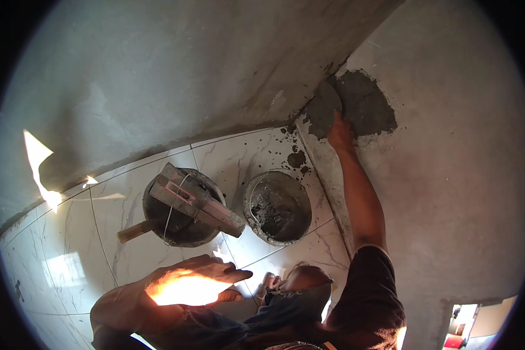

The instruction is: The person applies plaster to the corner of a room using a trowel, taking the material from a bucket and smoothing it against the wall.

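My right hand point(340, 134) reaches up to the wall at the right and is closed round a trowel. The trowel's grey blade point(329, 95) lies against a dark patch of wet mortar point(367, 105) near the corner where two walls meet. Mortar of the same colour partly blends with the blade's edges. Below the buckets, my left hand point(198, 281) is held with its fingers stretched out and holds nothing; bright sunlight washes out much of it.
On the white tiled floor point(140, 265) stand a bucket with some mortar point(280, 204) and a dark bucket point(189, 240). Across the latter lies a plastering float point(198, 201), and a wooden handle point(135, 231) sticks out. Mortar crumbs point(296, 159) dot the corner. My bent knee point(306, 279) is close by.
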`<action>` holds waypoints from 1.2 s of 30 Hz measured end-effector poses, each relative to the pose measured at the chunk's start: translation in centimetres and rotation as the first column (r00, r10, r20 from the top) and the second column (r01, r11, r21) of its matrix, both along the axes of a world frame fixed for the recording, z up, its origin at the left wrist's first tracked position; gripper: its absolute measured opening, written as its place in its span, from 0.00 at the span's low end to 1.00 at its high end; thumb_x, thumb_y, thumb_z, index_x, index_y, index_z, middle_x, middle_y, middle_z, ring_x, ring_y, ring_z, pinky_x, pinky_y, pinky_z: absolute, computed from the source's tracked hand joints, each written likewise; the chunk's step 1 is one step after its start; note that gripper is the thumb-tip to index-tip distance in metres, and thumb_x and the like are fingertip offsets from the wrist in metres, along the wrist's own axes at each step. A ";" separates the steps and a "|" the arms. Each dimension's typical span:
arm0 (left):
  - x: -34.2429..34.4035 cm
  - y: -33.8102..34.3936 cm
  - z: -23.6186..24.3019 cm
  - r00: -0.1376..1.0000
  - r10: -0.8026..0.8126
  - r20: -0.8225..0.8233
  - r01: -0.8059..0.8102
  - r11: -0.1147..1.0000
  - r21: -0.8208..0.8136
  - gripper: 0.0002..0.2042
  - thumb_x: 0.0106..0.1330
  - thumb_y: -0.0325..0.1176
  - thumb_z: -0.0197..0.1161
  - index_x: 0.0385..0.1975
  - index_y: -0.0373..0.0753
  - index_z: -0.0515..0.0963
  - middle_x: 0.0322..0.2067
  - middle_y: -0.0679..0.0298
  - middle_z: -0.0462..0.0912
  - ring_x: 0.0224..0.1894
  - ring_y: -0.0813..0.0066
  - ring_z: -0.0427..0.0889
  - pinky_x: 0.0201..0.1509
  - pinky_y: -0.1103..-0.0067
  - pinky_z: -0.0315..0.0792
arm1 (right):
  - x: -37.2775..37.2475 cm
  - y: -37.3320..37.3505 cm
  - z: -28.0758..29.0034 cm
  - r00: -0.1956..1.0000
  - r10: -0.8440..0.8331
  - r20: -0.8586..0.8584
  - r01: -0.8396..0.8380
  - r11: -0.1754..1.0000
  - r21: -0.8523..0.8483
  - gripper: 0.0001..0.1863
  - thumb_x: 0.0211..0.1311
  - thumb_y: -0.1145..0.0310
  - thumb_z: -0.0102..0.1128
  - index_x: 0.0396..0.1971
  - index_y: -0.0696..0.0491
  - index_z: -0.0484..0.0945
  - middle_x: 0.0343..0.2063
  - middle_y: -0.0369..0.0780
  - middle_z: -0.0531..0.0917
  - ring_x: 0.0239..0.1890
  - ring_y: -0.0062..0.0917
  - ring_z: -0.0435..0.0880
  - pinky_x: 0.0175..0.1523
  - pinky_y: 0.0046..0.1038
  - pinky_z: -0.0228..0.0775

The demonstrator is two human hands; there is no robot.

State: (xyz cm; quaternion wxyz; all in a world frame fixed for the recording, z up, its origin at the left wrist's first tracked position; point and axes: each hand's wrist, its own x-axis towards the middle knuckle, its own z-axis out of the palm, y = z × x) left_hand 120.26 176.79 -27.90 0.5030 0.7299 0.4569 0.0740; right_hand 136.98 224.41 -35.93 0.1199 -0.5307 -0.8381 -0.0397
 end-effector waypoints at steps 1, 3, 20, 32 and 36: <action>-0.1 -1.0 0.8 1.000 0.019 -0.019 -0.019 1.000 -0.010 0.26 0.70 0.51 0.49 0.63 0.42 0.64 0.50 0.52 0.75 0.52 0.54 0.75 0.55 0.66 0.72 | -1.5 0.4 -0.6 1.000 0.006 -0.011 -0.006 1.000 -0.030 0.31 0.58 0.74 0.53 0.63 0.45 0.59 0.52 0.59 0.70 0.52 0.59 0.74 0.57 0.52 0.67; 0.0 -1.3 0.9 1.000 0.020 -0.010 -0.020 1.000 -0.011 0.26 0.70 0.50 0.49 0.63 0.42 0.65 0.50 0.52 0.76 0.52 0.54 0.75 0.55 0.66 0.72 | -1.4 1.2 -1.0 1.000 -0.023 -0.021 0.022 1.000 -0.018 0.32 0.58 0.74 0.53 0.64 0.45 0.59 0.51 0.59 0.72 0.52 0.57 0.74 0.56 0.51 0.67; -0.2 -1.9 0.6 0.999 0.048 0.026 -0.047 0.998 -0.040 0.23 0.70 0.44 0.52 0.61 0.43 0.66 0.50 0.54 0.76 0.53 0.54 0.75 0.55 0.67 0.72 | -1.1 1.4 9.1 0.997 -0.055 -0.054 0.055 0.998 -0.001 0.32 0.57 0.69 0.56 0.64 0.51 0.62 0.50 0.54 0.78 0.54 0.49 0.76 0.59 0.42 0.68; 0.0 0.2 -0.1 0.999 0.048 0.024 -0.047 0.998 -0.032 0.21 0.69 0.40 0.53 0.61 0.43 0.67 0.51 0.56 0.76 0.53 0.54 0.74 0.56 0.67 0.72 | 3.3 -2.9 3.0 0.885 0.203 -0.420 -0.240 0.970 -0.038 0.35 0.55 0.71 0.59 0.64 0.54 0.57 0.54 0.55 0.74 0.56 0.49 0.75 0.59 0.42 0.68; 0.2 -0.1 0.9 0.995 0.095 -0.028 -0.096 0.995 -0.039 0.21 0.69 0.40 0.54 0.61 0.43 0.67 0.51 0.56 0.76 0.53 0.54 0.74 0.56 0.67 0.72 | 1.0 -0.7 -8.0 0.879 0.296 -0.374 -0.319 0.948 -0.001 0.34 0.54 0.72 0.60 0.62 0.54 0.58 0.53 0.55 0.74 0.55 0.50 0.74 0.58 0.43 0.67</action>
